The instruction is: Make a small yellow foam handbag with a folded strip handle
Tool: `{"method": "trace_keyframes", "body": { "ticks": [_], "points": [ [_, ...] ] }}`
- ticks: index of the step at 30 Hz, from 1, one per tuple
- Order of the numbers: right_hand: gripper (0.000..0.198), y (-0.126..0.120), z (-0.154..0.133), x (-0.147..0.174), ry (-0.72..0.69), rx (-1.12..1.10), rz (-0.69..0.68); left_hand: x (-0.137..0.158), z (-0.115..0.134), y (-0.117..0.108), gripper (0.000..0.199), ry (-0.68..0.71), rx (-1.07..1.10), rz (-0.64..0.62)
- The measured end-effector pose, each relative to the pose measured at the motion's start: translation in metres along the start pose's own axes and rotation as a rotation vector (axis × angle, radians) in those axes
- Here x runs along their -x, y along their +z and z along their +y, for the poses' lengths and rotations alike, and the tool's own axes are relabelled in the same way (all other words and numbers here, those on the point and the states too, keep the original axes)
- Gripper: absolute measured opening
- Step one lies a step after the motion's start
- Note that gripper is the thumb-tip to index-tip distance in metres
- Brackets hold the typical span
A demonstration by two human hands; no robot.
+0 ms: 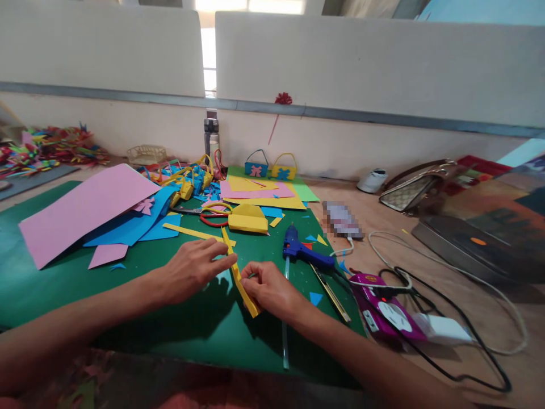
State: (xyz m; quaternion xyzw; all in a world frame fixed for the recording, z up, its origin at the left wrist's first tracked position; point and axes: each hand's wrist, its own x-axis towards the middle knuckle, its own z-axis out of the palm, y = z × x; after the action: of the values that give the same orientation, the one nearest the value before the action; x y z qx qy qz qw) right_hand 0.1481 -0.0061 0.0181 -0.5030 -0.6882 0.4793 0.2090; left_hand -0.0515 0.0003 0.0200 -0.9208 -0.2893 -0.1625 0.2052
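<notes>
A folded yellow foam strip (237, 278) slants across the middle of the green mat. My right hand (270, 287) is closed in a pinch on its lower half. Fingers stretched and slightly apart, my left hand (198, 264) reaches to the strip's upper part; its fingertips are at the strip's edge, and I cannot tell whether they press on it. Just beyond lies a folded yellow foam piece (247, 220), beside scissors (213, 218) with red and yellow handles. A flat yellow strip (196, 233) rests behind my left hand. To the right is a blue glue gun (298, 248) with a clear glue stick (286, 329).
Pink foam sheets (89, 210) and blue sheets (128, 221) cover the left side. Two small foam bags (256, 169) stand at the back. A box cutter (331, 294), a purple power strip (383, 307) with cables and a pixelated phone (343, 220) lie at right.
</notes>
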Motion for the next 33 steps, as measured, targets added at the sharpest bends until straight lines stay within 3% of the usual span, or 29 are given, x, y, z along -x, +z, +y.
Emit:
{"method": "trace_keyframes", "body": {
  "ticks": [4,8,12,18,27,33],
  "points": [
    [0.009,0.003,-0.001,0.001,0.020,-0.066,0.012,0.000,-0.005,0.007,0.036,-0.084,0.047,-0.021],
    [0.010,0.008,0.000,0.001,0.044,-0.134,-0.062,0.002,-0.011,0.013,0.034,-0.054,0.108,-0.031],
    [0.010,0.012,0.002,0.003,0.058,-0.158,-0.139,0.003,-0.012,0.014,0.033,-0.029,0.101,-0.140],
    [0.011,0.015,0.001,0.007,0.044,-0.116,-0.126,0.002,-0.011,0.005,0.029,0.017,0.112,-0.280],
    [0.013,0.019,-0.002,0.010,0.037,-0.073,-0.131,0.008,-0.010,0.001,0.032,-0.036,0.109,-0.264],
    [0.011,0.010,-0.011,0.016,-0.035,0.072,-0.104,0.005,-0.010,-0.001,0.020,0.034,0.108,-0.231]
  ]
}}
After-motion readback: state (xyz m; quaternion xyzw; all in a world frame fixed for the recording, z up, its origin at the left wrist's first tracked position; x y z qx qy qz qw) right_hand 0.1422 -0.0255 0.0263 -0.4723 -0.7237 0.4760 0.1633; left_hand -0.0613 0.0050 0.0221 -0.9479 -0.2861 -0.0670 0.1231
